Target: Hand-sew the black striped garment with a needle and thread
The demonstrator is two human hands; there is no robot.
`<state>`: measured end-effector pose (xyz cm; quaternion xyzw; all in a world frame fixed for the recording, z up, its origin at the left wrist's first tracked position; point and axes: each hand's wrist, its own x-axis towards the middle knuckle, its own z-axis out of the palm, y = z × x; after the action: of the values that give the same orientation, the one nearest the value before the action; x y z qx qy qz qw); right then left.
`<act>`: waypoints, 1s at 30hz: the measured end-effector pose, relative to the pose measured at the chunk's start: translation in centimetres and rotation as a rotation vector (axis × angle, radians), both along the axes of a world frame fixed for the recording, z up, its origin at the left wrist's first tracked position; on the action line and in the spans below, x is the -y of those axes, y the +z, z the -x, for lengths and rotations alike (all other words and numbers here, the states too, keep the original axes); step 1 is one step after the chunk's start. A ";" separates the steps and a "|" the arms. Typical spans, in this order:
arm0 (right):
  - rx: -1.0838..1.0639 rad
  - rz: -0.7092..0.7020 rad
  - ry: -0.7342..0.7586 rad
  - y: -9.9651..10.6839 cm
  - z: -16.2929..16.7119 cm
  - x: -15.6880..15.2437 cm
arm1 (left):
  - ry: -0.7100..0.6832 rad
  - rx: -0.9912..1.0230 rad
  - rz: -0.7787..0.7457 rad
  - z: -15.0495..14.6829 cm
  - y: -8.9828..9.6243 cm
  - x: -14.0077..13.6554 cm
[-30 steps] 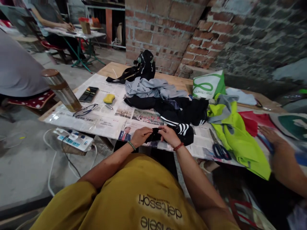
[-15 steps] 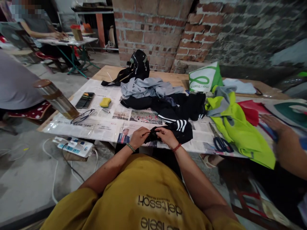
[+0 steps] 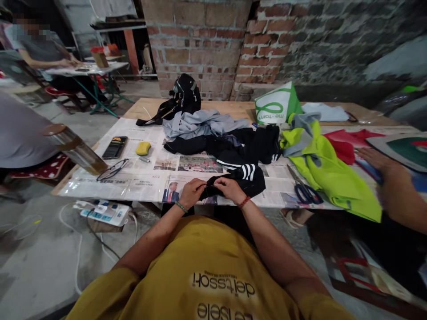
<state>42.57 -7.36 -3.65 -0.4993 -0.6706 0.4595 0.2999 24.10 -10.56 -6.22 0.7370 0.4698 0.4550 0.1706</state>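
Observation:
A black garment (image 3: 256,184) with white stripes lies bunched at the table's front edge. My left hand (image 3: 192,193) pinches its left end between thumb and fingers. Close beside it, my right hand (image 3: 231,188) is closed on the same cloth, thumb and forefinger pressed together. A thin pale line shows by the fingertips; whether it is thread or a needle I cannot tell. More black clothing (image 3: 243,143) and a grey cloth (image 3: 203,124) are heaped just behind. Right of the garment lies a pair of scissors (image 3: 307,192) with dark handles.
Newspaper under clear plastic covers the table (image 3: 140,186). At left are a bottle (image 3: 75,149), phone (image 3: 115,147), glasses (image 3: 113,170) and yellow sponge (image 3: 143,148). A neon vest (image 3: 336,186), a white-green bag (image 3: 276,104), an iron (image 3: 400,151) and another person's hand (image 3: 376,162) are at right.
My view has shifted slightly, so the table's things sit a little further left. My fingertips have shifted slightly on the black garment, and a thin pale line now shows there.

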 end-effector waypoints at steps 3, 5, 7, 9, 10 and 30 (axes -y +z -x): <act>-0.054 0.139 -0.044 0.0 -0.1 0.0 | 0.002 0.004 0.027 0.0 0.1 0.0; -0.084 0.202 -0.058 0.1 -0.2 -0.1 | -0.018 0.027 0.055 0.0 0.4 0.1; -0.123 0.223 -0.060 0.1 -0.4 -0.1 | -0.041 0.066 0.086 0.1 0.7 0.1; -0.180 0.236 -0.044 0.1 -0.6 -0.2 | -0.070 0.093 0.120 0.2 0.9 0.2; -0.209 0.243 -0.033 0.1 -0.7 -0.2 | -0.089 0.096 0.137 0.2 1.0 0.2; -0.274 0.228 -0.063 0.8 -0.1 0.1 | -0.148 -0.025 0.171 0.4 1.3 0.4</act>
<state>42.70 -7.51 -2.85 -0.4837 -0.5509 0.5866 0.3441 23.65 -10.99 -4.89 0.7583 0.4531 0.3900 0.2601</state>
